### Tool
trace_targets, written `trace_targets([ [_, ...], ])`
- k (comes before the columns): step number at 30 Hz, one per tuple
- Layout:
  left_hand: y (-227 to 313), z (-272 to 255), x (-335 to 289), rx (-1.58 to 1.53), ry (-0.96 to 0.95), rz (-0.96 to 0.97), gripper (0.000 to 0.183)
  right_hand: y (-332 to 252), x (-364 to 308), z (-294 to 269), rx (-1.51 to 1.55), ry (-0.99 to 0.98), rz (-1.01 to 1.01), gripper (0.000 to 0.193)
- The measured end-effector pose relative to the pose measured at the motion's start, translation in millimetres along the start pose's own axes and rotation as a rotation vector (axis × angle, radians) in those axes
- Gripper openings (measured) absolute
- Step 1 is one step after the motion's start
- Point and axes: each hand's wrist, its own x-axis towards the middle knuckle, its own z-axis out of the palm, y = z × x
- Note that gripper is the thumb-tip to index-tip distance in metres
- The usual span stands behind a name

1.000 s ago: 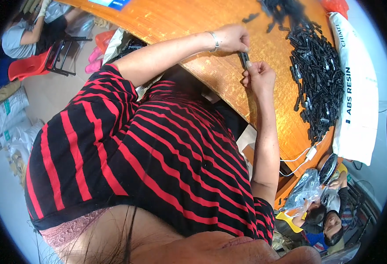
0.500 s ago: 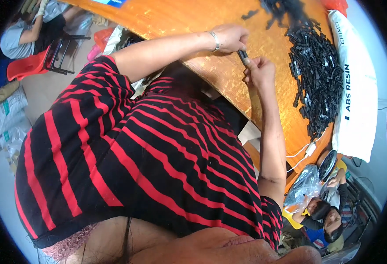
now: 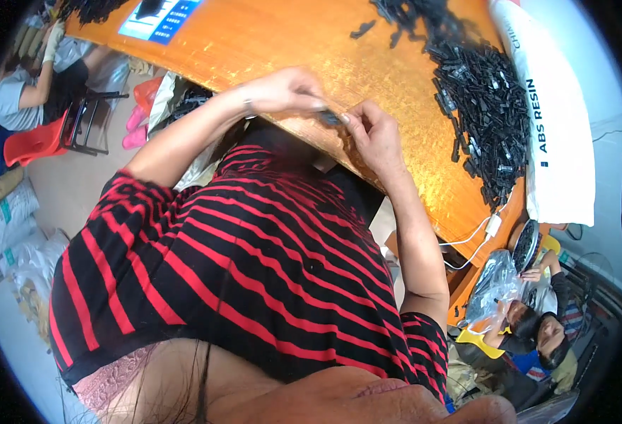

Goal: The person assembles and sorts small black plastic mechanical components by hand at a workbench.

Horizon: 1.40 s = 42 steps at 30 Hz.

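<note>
Above the near edge of the table, my left hand (image 3: pixel 287 90) and my right hand (image 3: pixel 376 134) meet at a small black plastic part (image 3: pixel 330 116). My right thumb and fingers pinch its right end. At the other end are my left fingertips, closed and slightly blurred by motion. Fingers cover much of the part, so its exact kind does not show. To the right of my hands lies a large heap of similar black plastic parts (image 3: pixel 484 120), with a few loose ones at its far side.
A white printed sack (image 3: pixel 555 134) borders the heap on the right of the wooden table (image 3: pixel 254 42). A blue-and-white sheet (image 3: pixel 161 20) lies far left. A white cable connector (image 3: pixel 493 226) hangs by the right edge. Other people sit at left near a red chair (image 3: pixel 36 140) and at lower right.
Both hands have shifted left and toward me with the small black part between them. The whole view has also swung, bringing more of the blue-and-white sheet in at the far left.
</note>
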Motion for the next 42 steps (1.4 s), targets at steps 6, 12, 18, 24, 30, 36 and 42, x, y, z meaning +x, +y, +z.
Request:
trace_targets([
  [6,-4,-76,-153,0.38,0.246,-0.264,0.019,50,5,-86,-0.55,0.434,0.007,0.015],
  [12,14,-83,-157,0.652,0.569,-0.39,0.029,76,35,-117,-0.909,0.464,0.129,0.017],
  [18,12,-69,-48,0.555,0.36,0.016,0.021,83,52,-108,-0.913,0.334,0.093,0.018],
  [24,10,-51,71,0.681,0.569,0.13,0.024,51,42,-75,-0.477,0.353,-0.199,0.01],
  [30,15,-33,142,0.836,0.863,0.139,0.036,53,14,-59,-0.603,0.318,-0.3,0.006],
  [36,14,-36,155,0.892,0.81,0.002,0.027,59,12,-61,-0.479,0.44,-0.059,0.017],
  [42,17,-39,142,0.874,0.707,0.013,0.02,51,39,-34,-0.541,0.462,-0.004,0.024],
])
